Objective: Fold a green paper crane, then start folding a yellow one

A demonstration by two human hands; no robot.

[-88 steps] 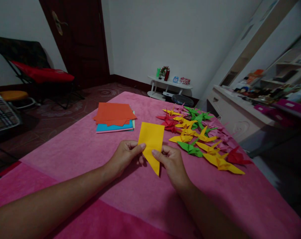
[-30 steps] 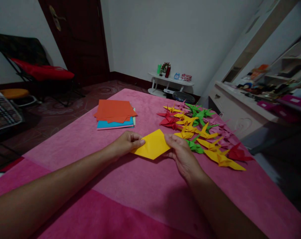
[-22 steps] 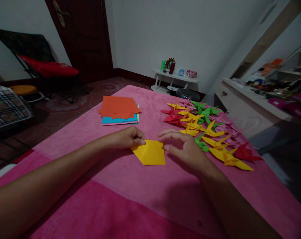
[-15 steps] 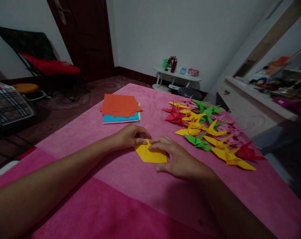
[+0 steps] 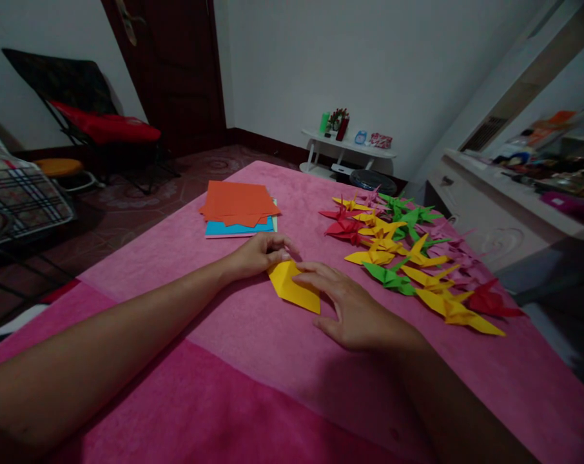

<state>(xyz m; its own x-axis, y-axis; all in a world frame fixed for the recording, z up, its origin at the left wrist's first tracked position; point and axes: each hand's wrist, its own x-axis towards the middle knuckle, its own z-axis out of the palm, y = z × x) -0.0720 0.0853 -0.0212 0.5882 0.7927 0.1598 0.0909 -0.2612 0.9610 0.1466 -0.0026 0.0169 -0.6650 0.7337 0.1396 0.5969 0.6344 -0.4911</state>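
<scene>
A folded piece of yellow origami paper [image 5: 296, 290] lies between my hands on the pink tablecloth [image 5: 253, 361], its left part creased and slightly raised. My left hand [image 5: 263, 253] pinches its upper left corner between thumb and fingers. Over the right side of the paper is my right hand [image 5: 347, 303], with fingers extended and thumb apart; its fingertips rest on or just above the sheet. Folded paper cranes [image 5: 381, 229] in yellow, green, red and pink cover the right side of the table. Beyond my left hand sits a stack of square paper [image 5: 241, 201], orange on top of blue.
A low white shelf table [image 5: 350, 143] with small items stands by the far wall. To the right is a cluttered pale dresser [image 5: 495, 200]. A folding chair [image 5: 93, 109] with red cloth and a yellow stool [image 5: 60, 169] stand at the left.
The yellow paper has turned a little, its left part now tilted up along a crease. My right hand has shifted slightly right, and the whole view has shifted a little.
</scene>
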